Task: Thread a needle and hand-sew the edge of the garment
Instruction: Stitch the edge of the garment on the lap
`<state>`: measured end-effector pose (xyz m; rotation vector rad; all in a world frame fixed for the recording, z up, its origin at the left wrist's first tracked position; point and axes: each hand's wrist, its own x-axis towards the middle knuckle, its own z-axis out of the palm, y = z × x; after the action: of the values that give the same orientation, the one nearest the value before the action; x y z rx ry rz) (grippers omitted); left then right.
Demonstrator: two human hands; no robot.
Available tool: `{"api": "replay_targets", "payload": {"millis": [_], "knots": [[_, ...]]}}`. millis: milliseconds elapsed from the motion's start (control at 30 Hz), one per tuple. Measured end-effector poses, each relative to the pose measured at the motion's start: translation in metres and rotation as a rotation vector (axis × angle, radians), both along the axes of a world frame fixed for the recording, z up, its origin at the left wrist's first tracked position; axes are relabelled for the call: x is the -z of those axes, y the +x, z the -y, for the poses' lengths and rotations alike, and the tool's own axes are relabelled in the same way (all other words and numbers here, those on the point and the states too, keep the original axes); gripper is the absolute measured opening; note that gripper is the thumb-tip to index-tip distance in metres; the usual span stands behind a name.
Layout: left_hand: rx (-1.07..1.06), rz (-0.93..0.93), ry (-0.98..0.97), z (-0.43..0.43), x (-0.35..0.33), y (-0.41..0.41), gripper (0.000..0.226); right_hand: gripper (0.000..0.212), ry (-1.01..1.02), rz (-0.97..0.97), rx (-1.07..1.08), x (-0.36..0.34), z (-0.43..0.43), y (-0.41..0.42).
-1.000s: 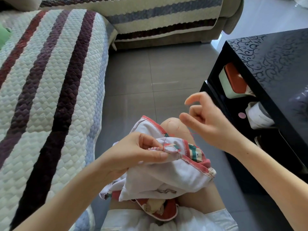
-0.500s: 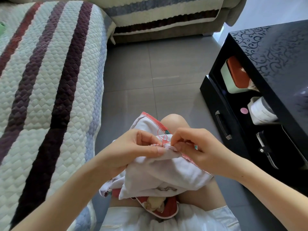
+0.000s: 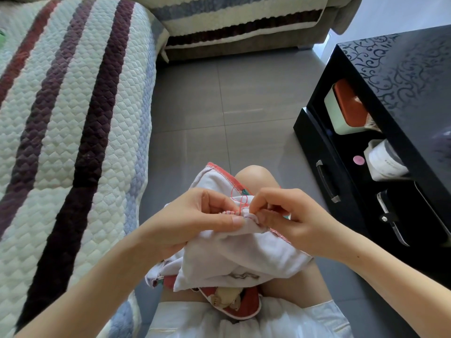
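The garment (image 3: 234, 254), thin white cloth with a red-stitched border, lies bunched on the person's lap against the knee (image 3: 256, 176). It looks light and limp, apt to slump wherever unheld. The left hand (image 3: 195, 220) pinches its folded edge between thumb and fingers, and the right hand (image 3: 288, 220) pinches just beside it, under a loop of red thread (image 3: 240, 200); the needle is too small to see. Gripping close on both sides of the stitch should keep the edge taut.
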<state>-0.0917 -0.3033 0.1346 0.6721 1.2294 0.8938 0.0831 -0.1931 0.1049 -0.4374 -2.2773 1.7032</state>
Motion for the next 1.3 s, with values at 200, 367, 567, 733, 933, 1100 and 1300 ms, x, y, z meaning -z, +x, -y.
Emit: {"api": "replay_targets", "payload": {"millis": [200, 367, 567, 733, 933, 1100, 1300], "knots": [[0.018, 0.103, -0.007, -0.002, -0.002, 0.001, 0.005, 0.019, -0.205, -0.083, -0.057, 0.003, 0.002, -0.002], [-0.058, 0.061, 0.049, 0.000, -0.006, 0.003, 0.006, 0.007, -0.101, -0.085, 0.046, 0.013, 0.000, 0.005], [-0.140, -0.055, 0.126, -0.007, -0.011, 0.013, 0.016, 0.010, 0.032, -0.069, 0.154, 0.017, 0.003, 0.005], [-0.252, 0.075, 0.034, -0.012, -0.007, 0.014, 0.010, 0.011, 0.091, -0.130, 0.210, 0.012, 0.006, -0.001], [-0.274, 0.224, 0.031, -0.014, -0.007, 0.017, 0.011, 0.021, 0.211, -0.201, 0.278, 0.009, 0.013, -0.005], [-0.357, 0.193, 0.041, -0.015, -0.003, 0.022, 0.009, 0.015, 0.149, -0.219, 0.377, 0.006, 0.019, -0.009], [-0.420, 0.050, 0.059, -0.012, -0.001, 0.026, 0.017, 0.021, 0.059, -0.286, 0.354, 0.001, 0.025, -0.006]]}}
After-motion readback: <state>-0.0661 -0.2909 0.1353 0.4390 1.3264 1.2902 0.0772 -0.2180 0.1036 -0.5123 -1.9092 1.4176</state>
